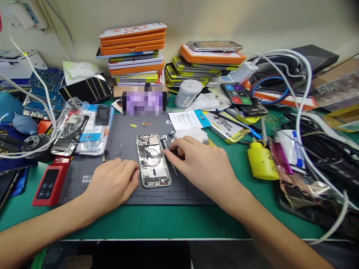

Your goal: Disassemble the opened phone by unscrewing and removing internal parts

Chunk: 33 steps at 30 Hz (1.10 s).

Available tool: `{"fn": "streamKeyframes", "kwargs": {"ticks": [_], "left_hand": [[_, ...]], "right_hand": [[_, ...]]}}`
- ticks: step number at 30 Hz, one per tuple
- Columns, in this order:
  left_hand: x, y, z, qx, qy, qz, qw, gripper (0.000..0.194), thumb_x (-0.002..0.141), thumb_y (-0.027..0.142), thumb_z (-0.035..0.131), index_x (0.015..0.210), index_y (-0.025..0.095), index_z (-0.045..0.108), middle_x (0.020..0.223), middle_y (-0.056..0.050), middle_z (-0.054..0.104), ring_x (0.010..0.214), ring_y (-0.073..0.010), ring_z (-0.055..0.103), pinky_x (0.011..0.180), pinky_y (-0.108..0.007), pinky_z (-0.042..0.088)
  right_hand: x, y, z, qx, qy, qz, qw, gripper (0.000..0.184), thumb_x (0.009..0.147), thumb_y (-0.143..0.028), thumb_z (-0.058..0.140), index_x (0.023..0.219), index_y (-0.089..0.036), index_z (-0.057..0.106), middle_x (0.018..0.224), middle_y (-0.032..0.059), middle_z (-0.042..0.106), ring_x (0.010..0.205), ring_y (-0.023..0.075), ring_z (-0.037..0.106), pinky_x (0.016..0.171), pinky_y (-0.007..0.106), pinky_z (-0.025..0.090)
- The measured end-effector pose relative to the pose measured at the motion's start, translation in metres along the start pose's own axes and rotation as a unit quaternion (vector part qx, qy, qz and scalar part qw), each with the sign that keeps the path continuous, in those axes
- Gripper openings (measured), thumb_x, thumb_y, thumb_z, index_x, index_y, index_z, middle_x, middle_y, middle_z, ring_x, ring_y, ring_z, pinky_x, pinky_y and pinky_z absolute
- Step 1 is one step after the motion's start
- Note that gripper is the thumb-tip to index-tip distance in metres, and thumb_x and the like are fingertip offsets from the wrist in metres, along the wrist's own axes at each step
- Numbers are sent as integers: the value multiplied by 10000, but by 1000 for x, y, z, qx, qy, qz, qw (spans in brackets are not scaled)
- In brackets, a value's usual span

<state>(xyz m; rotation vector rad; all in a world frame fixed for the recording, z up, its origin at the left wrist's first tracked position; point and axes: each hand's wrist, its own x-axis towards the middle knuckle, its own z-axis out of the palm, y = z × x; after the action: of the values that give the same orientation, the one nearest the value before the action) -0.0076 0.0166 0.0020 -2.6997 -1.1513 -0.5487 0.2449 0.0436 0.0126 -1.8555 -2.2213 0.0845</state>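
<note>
An opened phone [153,161] lies on the dark grey work mat [123,127], its circuit boards and silver inner plate showing. Against its left edge rests my left hand [114,179], fingers curled in; whatever they may enclose is hidden. At the phone's right side, my right hand [196,157] has bent fingers, with thumb and forefinger at a slim grey screwdriver [163,141]. Part of that tool is covered by the hand, and a thin shaft shows below the thumb. Another grey tool [172,133] lies just beyond the fingers. Small parts [147,123] are scattered above the phone.
A red device [51,183] with buttons stands at the mat's left. Phone screens and packets [94,138] lie behind it. Stacked orange boxes [133,39] line the wall. To the right are a yellow bottle [260,160], cables [305,97] and a white tub [188,93].
</note>
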Motion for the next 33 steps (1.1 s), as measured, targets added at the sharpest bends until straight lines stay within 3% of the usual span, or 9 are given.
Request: {"fn": "streamKeyframes", "kwargs": {"ticks": [6,11,15,19,21,24,29,33], "left_hand": [[0,0,1,-1,2,2,1000,287,1124,220,412,941,194,632,688,12,637,606,-191,597,587,-335,403],[0,0,2,0,1,3,1000,292,1115,213,414,926,194,637,696,11,638,618,-196,593,588,-342,397],[-2,1,2,5,3,-2,1000,287,1053,181,438,826,201,612,669,10,594,604,-195,565,581,-349,397],[-2,2,2,10,8,-10,1000,259,957,135,452,748,210,585,646,4,556,594,-195,540,573,-355,391],[-2,2,2,12,9,-11,1000,251,947,133,462,742,210,586,644,4,554,594,-196,539,572,-358,391],[-2,2,2,13,9,-10,1000,249,964,149,476,754,207,594,652,5,564,600,-193,546,577,-358,400],[-3,2,2,14,6,-10,1000,256,987,164,472,767,206,596,660,3,569,609,-195,553,585,-354,407],[-3,3,3,15,4,-9,1000,265,998,171,466,767,210,591,660,1,570,611,-199,552,583,-353,408]], "right_hand": [[1,1,-1,47,-26,28,998,116,967,-333,634,916,-230,650,845,17,788,669,221,700,582,308,301],[1,5,1,145,82,4,986,114,916,-318,661,982,-228,641,685,-20,684,569,185,627,571,298,367],[-4,0,1,342,146,-41,927,147,911,-237,660,1041,-238,592,785,-14,698,582,150,635,561,282,517],[-13,-12,9,520,146,-88,837,241,971,-132,611,1136,-276,512,969,18,747,716,158,735,586,280,645],[-17,-16,17,551,138,-117,815,389,992,-105,623,1300,-294,479,1004,14,746,681,145,736,589,290,682],[-20,-20,31,554,126,-158,808,569,1055,-108,598,1528,-337,379,1099,34,739,693,136,746,630,306,725],[-18,-19,49,495,132,-251,821,627,1089,-102,578,1616,-353,348,1425,131,667,1044,193,796,852,366,745],[-15,-18,52,457,123,-274,837,648,1100,-82,539,1653,-335,314,1353,124,692,1067,190,778,916,382,721]]}}
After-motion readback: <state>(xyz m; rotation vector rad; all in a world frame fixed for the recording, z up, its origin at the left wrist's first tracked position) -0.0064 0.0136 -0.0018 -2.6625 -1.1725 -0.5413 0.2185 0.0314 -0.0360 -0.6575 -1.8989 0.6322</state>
